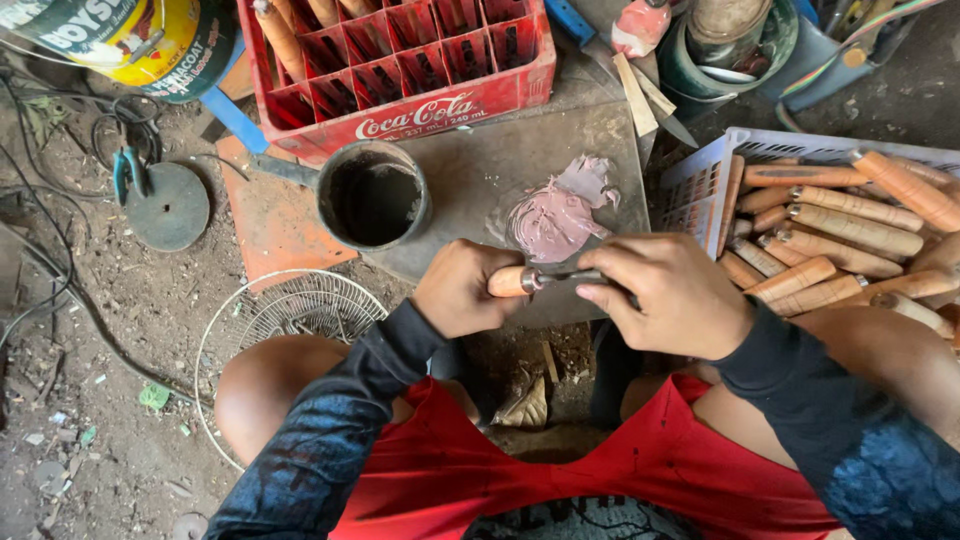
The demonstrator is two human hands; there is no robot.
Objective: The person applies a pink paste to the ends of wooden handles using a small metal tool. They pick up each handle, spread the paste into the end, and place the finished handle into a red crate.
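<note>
Head view: grey slab (470, 180) carries pink putty smear (555, 220), dark pot (375, 200) beside it. White basket (700, 175) of wooden handles at right. Left hand (460, 290) wraps wooden handle (510, 281); right hand (670, 295) pinches its metal blade (572, 274), over slab's near edge.

Dirt floor (120, 400), littered with scraps and black cables (40, 290). A grey slab surface (470, 180) sits at centre, a red crate (400, 70) at twelve o'clock, a wire grille (290, 310) at eight. Daylight, flat and soft.

Soft even daylight, faint shadows, sharp focus, wide-angle bending at edges.
</note>
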